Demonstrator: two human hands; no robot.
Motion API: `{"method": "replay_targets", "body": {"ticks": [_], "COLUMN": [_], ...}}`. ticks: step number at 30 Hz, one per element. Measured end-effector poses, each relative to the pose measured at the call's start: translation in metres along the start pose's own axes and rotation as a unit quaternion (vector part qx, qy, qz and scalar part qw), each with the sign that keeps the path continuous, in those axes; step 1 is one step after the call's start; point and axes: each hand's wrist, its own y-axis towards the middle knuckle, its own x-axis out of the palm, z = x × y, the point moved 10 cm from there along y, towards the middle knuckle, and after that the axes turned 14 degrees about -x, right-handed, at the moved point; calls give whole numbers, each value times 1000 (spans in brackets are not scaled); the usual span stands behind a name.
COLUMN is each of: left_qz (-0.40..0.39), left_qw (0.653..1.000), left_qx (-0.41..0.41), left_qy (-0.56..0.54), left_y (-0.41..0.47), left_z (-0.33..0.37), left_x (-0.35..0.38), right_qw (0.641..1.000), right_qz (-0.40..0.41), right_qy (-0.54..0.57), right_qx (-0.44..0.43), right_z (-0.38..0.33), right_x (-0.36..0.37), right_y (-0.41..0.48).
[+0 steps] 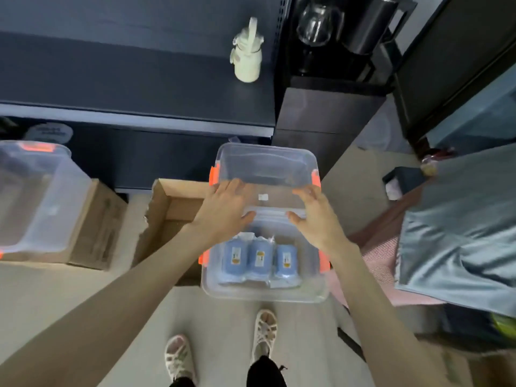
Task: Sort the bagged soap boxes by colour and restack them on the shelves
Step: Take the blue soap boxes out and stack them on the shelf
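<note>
A clear plastic bin (265,296) with orange latches sits on the floor in front of my feet. Inside lie three bagged blue soap boxes (259,259) side by side. A clear lid (265,169) with orange clips is held tilted over the bin's far half. My left hand (223,208) grips the lid's near left edge, thumb under the rim. My right hand (315,216) grips the near right edge the same way. The dark shelf (134,79) stands beyond the bin.
A cream bottle (247,55) stands on the shelf. An open cardboard box (170,219) lies left of the bin. Another clear bin (36,196) rests on a carton at far left. A grey-blue cloth (460,227) hangs at right. A black stand holds glassware (318,23).
</note>
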Motion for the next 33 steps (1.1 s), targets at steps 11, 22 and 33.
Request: {"method": "replay_targets", "body": {"ticks": [11, 22, 33], "left_qz": [-167, -138, -147], "left_qw": [943, 813, 719], "left_qx": [-247, -515, -597], "left_qy": [-149, -234, -326], "left_y": [0, -27, -30], "left_z": [-18, -89, -116], "left_x": [222, 363, 431], "right_qw": [975, 889, 821], "right_qz": [-128, -153, -82], "right_qy": [141, 320, 417], "right_qx": [112, 290, 380], "right_z": [154, 222, 241], "right_x": [158, 322, 412], "right_y": [-38, -57, -53]}}
